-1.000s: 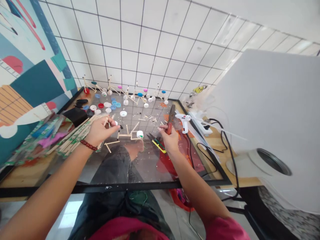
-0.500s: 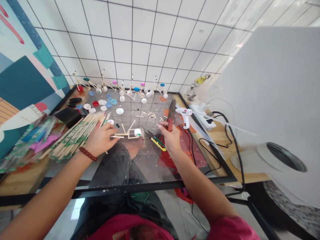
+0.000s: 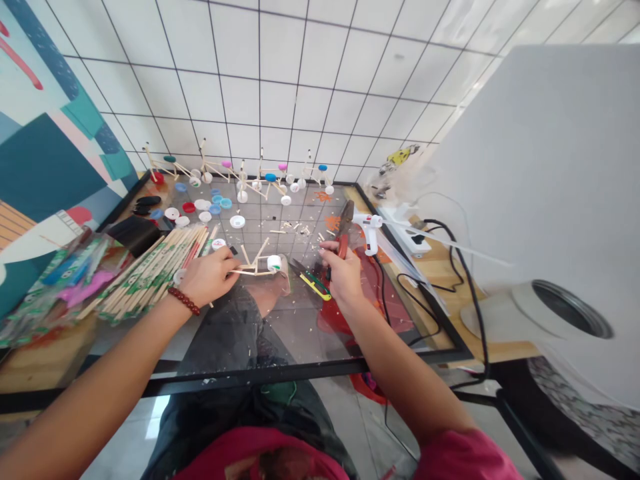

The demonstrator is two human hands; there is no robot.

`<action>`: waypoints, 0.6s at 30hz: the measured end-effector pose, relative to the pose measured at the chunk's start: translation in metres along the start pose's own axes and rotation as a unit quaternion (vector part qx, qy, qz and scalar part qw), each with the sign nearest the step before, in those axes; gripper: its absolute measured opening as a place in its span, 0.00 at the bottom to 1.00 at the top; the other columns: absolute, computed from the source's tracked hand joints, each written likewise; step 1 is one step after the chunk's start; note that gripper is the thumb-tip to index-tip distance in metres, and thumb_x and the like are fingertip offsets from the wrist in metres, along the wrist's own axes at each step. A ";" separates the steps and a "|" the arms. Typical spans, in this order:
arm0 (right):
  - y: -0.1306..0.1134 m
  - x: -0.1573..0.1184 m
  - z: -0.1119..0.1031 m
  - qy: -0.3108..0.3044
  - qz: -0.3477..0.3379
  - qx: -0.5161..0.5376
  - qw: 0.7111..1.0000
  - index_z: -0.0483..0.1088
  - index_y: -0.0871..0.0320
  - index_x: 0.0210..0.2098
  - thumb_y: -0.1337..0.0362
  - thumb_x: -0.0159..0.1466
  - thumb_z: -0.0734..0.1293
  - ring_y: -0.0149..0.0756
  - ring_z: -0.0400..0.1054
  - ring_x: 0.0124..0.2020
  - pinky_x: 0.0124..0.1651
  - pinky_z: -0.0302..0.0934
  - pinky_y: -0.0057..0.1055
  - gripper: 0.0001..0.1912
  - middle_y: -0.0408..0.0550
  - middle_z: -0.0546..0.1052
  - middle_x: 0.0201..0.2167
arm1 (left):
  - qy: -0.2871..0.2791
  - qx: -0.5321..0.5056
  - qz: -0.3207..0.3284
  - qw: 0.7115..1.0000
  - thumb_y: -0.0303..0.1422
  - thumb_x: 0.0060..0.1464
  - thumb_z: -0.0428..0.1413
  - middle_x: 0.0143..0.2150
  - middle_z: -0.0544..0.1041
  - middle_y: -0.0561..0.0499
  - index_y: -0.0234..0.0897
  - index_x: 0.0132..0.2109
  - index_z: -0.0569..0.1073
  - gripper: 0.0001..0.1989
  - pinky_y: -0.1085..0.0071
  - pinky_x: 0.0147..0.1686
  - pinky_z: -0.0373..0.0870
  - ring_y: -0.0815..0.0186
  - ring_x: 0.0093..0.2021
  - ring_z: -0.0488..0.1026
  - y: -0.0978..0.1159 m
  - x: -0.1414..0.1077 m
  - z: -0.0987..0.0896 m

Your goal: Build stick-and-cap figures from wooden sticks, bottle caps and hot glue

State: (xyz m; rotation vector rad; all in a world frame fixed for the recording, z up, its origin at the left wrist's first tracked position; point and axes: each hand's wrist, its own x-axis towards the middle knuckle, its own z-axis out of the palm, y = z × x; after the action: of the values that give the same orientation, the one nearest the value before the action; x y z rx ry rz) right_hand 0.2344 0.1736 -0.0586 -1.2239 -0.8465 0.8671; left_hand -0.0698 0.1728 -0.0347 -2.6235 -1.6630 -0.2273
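My left hand (image 3: 213, 275), with a beaded bracelet at its wrist, is closed with fingertips pinched at the left end of a small wooden stick frame (image 3: 256, 271). The frame lies low over the glass tabletop, with a white bottle cap (image 3: 274, 263) at its right end. My right hand (image 3: 345, 273) is wrapped round the red handle of a pair of pliers (image 3: 346, 219), whose jaws point away from me. Just left of that hand lie a yellow-green utility knife (image 3: 315, 287) and a dark pointed tool.
Several finished stick-and-cap figures (image 3: 270, 179) stand along the back wall. Loose bottle caps (image 3: 226, 203) and wood bits are scattered in front. Bundled chopsticks (image 3: 155, 273) lie left; a white glue gun (image 3: 370, 232), power strip (image 3: 415, 241) and black cables are on the right.
My left hand has moved slightly right, and the white stick end at its fingertips no longer shows. The stick frame has turned a little. My right hand keeps its grip on the pliers.
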 end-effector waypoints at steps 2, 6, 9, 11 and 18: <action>-0.001 -0.001 0.000 0.000 -0.005 -0.004 1.000 0.78 0.55 0.31 0.52 0.47 0.76 0.34 0.62 0.30 0.39 0.57 0.34 0.17 0.38 0.72 0.24 | -0.011 0.016 -0.011 1.000 0.38 0.68 0.51 0.52 0.83 0.42 0.42 0.49 0.87 0.19 0.60 0.41 0.72 0.52 0.45 0.82 0.004 0.002 -0.002; -0.002 -0.003 -0.001 -0.007 -0.011 -0.008 1.000 0.78 0.56 0.33 0.54 0.48 0.76 0.34 0.62 0.30 0.40 0.57 0.34 0.16 0.38 0.72 0.24 | -0.035 0.024 -0.036 0.998 0.38 0.69 0.50 0.54 0.82 0.41 0.40 0.51 0.86 0.20 0.62 0.37 0.69 0.52 0.46 0.81 0.013 0.008 -0.006; -0.003 -0.004 -0.001 -0.009 -0.018 -0.009 1.000 0.79 0.56 0.32 0.56 0.48 0.75 0.34 0.62 0.31 0.40 0.58 0.35 0.15 0.38 0.72 0.25 | -0.051 0.039 -0.048 0.997 0.37 0.70 0.48 0.55 0.81 0.39 0.37 0.53 0.85 0.21 0.62 0.38 0.69 0.51 0.47 0.81 0.018 0.016 -0.008; -0.003 -0.005 -0.001 -0.010 -0.022 -0.009 1.000 0.79 0.56 0.32 0.56 0.48 0.75 0.34 0.63 0.31 0.40 0.57 0.35 0.14 0.38 0.72 0.26 | -0.055 0.053 -0.055 0.996 0.37 0.71 0.46 0.55 0.81 0.38 0.36 0.52 0.85 0.22 0.61 0.37 0.69 0.50 0.48 0.81 0.021 0.021 -0.010; -0.008 -0.009 0.000 -0.014 -0.013 -0.016 1.000 0.80 0.56 0.33 0.56 0.49 0.74 0.33 0.62 0.30 0.39 0.57 0.34 0.14 0.39 0.74 0.26 | -0.048 0.064 -0.079 0.994 0.38 0.71 0.45 0.55 0.80 0.38 0.36 0.49 0.84 0.23 0.60 0.39 0.70 0.48 0.50 0.81 0.026 0.047 -0.009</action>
State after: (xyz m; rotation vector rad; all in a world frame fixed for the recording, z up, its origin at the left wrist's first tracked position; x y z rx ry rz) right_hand 0.2310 0.1647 -0.0509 -1.2279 -0.8997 0.8543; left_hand -0.0276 0.2033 -0.0183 -2.4501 -1.8504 0.0039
